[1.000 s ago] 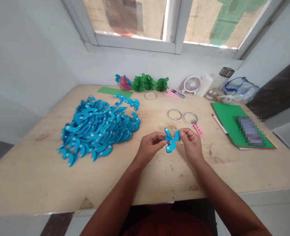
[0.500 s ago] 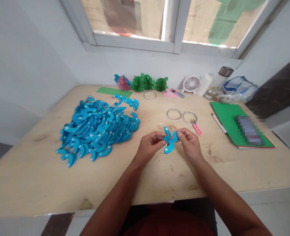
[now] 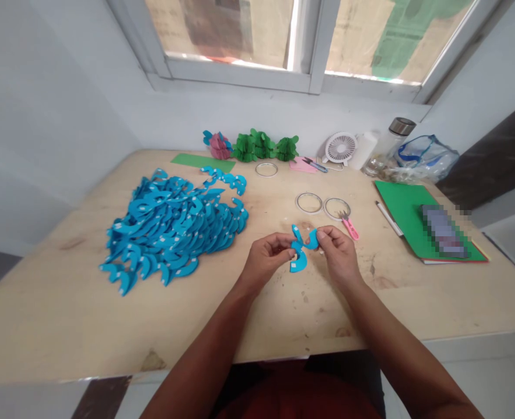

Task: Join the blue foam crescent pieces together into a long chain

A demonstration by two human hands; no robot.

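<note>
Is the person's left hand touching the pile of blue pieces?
Apart: the head view shows wooden tabletop between left hand and blue pile.

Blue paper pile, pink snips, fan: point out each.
Blue paper pile [image 3: 174,224]: head view, middle of the heap.
Pink snips [image 3: 350,227]: head view, on the pink handle.
Fan [image 3: 341,148]: head view, centre of the round grille.

blue pieces [image 3: 174,221]: matt paper; tabletop [image 3: 283,314]: smooth wood; fan [image 3: 341,148]: plastic; bottle cap [image 3: 402,125]: shiny metal
</note>
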